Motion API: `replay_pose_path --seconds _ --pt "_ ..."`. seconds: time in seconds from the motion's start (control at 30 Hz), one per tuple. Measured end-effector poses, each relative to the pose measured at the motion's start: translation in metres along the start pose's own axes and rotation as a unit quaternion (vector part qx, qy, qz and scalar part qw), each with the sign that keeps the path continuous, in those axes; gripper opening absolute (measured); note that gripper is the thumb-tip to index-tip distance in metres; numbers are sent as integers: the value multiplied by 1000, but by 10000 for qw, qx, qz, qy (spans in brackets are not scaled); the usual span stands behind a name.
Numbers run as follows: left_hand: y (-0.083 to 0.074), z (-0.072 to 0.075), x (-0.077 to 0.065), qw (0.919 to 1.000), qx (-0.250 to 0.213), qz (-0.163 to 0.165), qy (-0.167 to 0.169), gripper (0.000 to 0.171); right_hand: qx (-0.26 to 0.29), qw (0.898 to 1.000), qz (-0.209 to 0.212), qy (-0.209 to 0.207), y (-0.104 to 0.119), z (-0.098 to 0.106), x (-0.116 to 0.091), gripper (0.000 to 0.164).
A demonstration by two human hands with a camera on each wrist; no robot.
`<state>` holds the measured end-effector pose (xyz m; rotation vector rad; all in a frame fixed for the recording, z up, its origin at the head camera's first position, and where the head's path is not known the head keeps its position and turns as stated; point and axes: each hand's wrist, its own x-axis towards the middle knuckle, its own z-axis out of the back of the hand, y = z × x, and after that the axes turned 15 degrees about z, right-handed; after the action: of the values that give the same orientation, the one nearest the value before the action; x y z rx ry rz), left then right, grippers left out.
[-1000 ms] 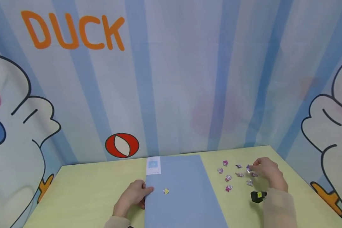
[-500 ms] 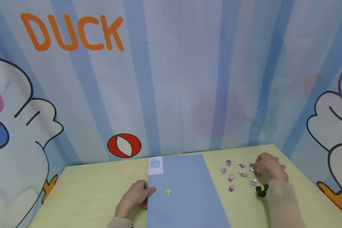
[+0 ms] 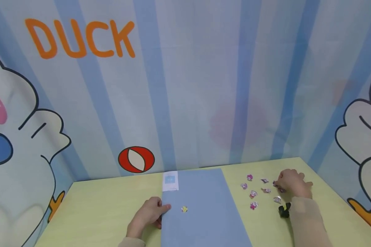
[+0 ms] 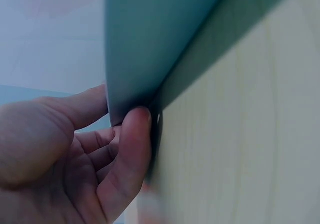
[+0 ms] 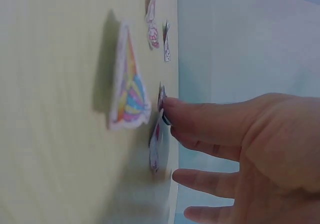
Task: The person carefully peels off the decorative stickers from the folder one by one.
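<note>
Basically, right hand [image 3: 293, 183] pinches a small printed cutout [image 5: 161, 95] on the right of the table [image 3: 105, 202], a neighbouring cutout [image 5: 155, 149] touching or just beside it, can't tell; careless lift could drag both. Left hand [image 3: 149, 212] grips the blue board [image 3: 204, 212] by its left edge, a tug might shift it

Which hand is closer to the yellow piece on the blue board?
The left. The left hand grips the blue board at its left edge, beside the yellow piece; the right hand is farther away, past the board's right side, among the pinkish pieces.
</note>
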<state>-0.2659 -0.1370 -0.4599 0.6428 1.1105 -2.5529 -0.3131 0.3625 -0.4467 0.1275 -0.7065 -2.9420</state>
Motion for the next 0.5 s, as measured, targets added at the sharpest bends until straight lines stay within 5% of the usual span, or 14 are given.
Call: replay_pose_path --seconds 0.27,0.5 --pt "3 -2 7 10000 25 19 49 27 28 9998 -48 -195 2 0 -5 16" --pt "1 -1 5 9999 62 109 25 27 -47 9993 -42 -381 11 1 -3 21"
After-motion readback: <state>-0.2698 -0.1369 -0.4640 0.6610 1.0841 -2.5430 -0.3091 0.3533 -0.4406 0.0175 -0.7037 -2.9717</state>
